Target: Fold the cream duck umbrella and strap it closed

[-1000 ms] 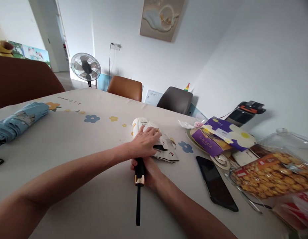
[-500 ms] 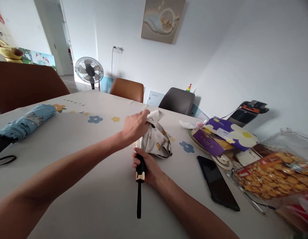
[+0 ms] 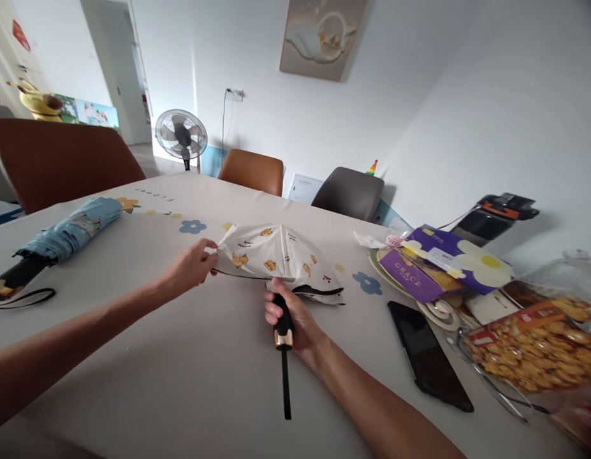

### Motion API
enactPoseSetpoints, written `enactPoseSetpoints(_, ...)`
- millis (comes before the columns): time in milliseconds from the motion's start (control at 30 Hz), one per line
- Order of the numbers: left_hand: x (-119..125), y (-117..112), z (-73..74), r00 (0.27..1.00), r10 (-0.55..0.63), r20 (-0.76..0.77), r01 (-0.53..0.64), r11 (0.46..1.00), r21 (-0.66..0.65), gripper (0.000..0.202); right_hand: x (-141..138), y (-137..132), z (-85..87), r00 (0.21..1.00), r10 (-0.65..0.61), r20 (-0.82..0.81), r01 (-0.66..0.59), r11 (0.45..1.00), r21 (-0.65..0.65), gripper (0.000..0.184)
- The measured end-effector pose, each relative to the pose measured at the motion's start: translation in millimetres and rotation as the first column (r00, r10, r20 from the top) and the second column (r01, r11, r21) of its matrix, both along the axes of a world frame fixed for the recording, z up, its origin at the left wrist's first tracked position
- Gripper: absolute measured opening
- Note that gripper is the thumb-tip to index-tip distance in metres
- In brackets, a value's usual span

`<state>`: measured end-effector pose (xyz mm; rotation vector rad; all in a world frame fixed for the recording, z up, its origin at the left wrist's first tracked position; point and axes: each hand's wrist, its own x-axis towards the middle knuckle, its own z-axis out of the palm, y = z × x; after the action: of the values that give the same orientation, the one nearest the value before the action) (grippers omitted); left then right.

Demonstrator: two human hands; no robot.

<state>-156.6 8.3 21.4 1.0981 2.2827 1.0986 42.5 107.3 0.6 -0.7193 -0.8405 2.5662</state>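
A small folding umbrella with a cream canopy (image 3: 276, 258) printed with little ducks lies on the table in front of me. My right hand (image 3: 295, 319) is closed around its black handle (image 3: 282, 319), which has a gold ring and a black strap trailing toward me. My left hand (image 3: 192, 266) pinches the edge of the canopy and holds it stretched out to the left, so the fabric is spread in a fan.
A folded blue umbrella (image 3: 68, 231) lies at the far left. A black phone (image 3: 426, 363), a purple box (image 3: 436, 264) on a plate and a glass dish of snacks (image 3: 534, 341) sit at right. Chairs and a standing fan (image 3: 181, 137) are behind the table (image 3: 180, 382).
My left hand left the bundled canopy, lifted a fold of it and pulled it out to the left, so the fabric is spread. My right hand stayed on the handle.
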Motion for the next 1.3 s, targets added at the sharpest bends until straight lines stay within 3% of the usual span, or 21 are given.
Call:
enactPoseSetpoints(100, 2, -7, -13.4, 0.998, -0.066, 0.002, 0.066, 0.994, -0.086, 0.041, 2, 0, 6.8, 0.999, 0.030, 0.031, -0.029, 0.999, -0.033, 0.039)
enactPoseSetpoints(267, -6, -10, -19.7, 0.978, -0.208, -0.033, 0.201, 0.969, -0.143, 0.054, 2, 0, 12.0, 0.993, 0.065, 0.097, -0.061, 0.997, -0.040, 0.042)
enactPoseSetpoints(367, -14, -7, -24.6, 0.942, -0.252, -0.220, 0.213, 0.959, -0.187, 0.051, 2, 1, 10.2, 0.992, 0.073, 0.106, -0.071, 0.997, -0.017, 0.042)
enactPoseSetpoints(467, -15, -2, -28.5, 0.842, -0.239, -0.483, 0.240, 0.969, -0.060, 0.044, 3, 2, 8.5, 0.989, 0.102, 0.109, -0.103, 0.995, 0.007, 0.044)
enactPoseSetpoints(567, -1, 2, -26.3, 0.731, -0.286, -0.620, 0.432, 0.896, 0.097, 0.042, 3, 4, 8.0, 0.976, 0.165, 0.141, -0.166, 0.986, -0.009, 0.051)
enactPoseSetpoints(633, 12, 5, -22.1, 0.681, -0.352, -0.642, 0.547, 0.828, 0.126, 0.047, 3, 4, 7.9, 0.970, 0.188, 0.155, -0.187, 0.982, -0.020, 0.055)
enactPoseSetpoints(700, 26, 7, -16.6, 0.677, -0.416, -0.608, 0.592, 0.798, 0.113, 0.054, 3, 4, 7.4, 0.974, 0.179, 0.141, -0.179, 0.984, -0.012, 0.056)
enactPoseSetpoints(800, 35, 9, -6.5, 0.777, -0.483, -0.403, 0.538, 0.843, 0.027, 0.044, 3, 4, 6.8, 0.983, 0.156, 0.095, -0.157, 0.988, 0.005, 0.057)
enactPoseSetpoints(900, 26, 8, 5.1, 0.869, -0.444, -0.221, 0.410, 0.894, -0.182, 0.045, 3, 4, 7.5, 0.976, 0.184, 0.121, -0.182, 0.983, -0.026, 0.061)
enactPoseSetpoints(967, 17, 5, 11.1, 0.861, -0.412, -0.297, 0.317, 0.893, -0.319, 0.037, 3, 4, 8.7, 0.974, 0.176, 0.145, -0.171, 0.984, -0.048, 0.062)
enactPoseSetpoints(1033, 13, 4, 13.1, 0.828, -0.388, -0.405, 0.242, 0.899, -0.366, 0.030, 2, 4, 9.6, 0.976, 0.154, 0.154, -0.147, 0.988, -0.054, 0.061)
enactPoseSetpoints(1100, 17, 5, 10.2, 0.822, -0.359, -0.442, 0.245, 0.923, -0.296, 0.030, 2, 5, 9.3, 0.972, 0.168, 0.162, -0.160, 0.985, -0.061, 0.060)
enactPoseSetpoints(1167, 27, 9, 3.2, 0.803, -0.367, -0.470, 0.324, 0.930, -0.172, 0.031, 1, 5, 7.6, 0.977, 0.162, 0.140, -0.157, 0.986, -0.048, 0.059)
enactPoseSetpoints(1300, 47, 23, -11.7, 0.629, -0.350, -0.694, 0.484, 0.875, -0.002, 0.024, 1, 4, 2.5, 0.994, 0.096, 0.043, -0.096, 0.995, 0.005, 0.053)
